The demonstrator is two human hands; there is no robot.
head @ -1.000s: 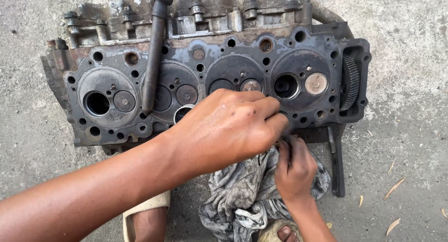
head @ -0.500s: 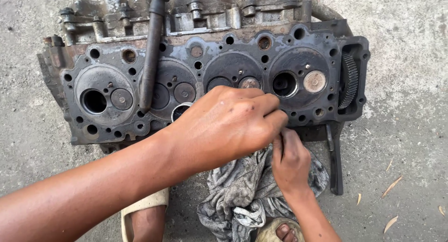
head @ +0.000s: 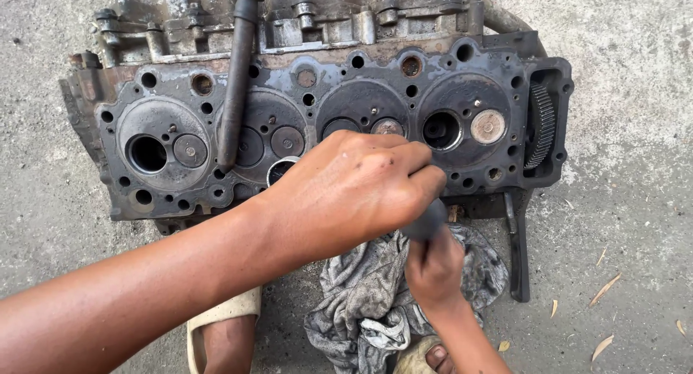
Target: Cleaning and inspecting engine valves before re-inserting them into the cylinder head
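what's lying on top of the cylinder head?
A long dark bolt lies across the cylinder head. The left hand covers part of its face; what is beneath the hand can't be seen.

No package, label, sign or screen shows anywhere in this view.

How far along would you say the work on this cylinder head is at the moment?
Looks done: several valves are out, leaving open ports in the cylinder head, while others remain seated. In hand: the left hand and right hand both grip a small dark part over a grey rag; its kind is unclear. Left, probably: the head's face is grimy, and a long dark tool lies across it.
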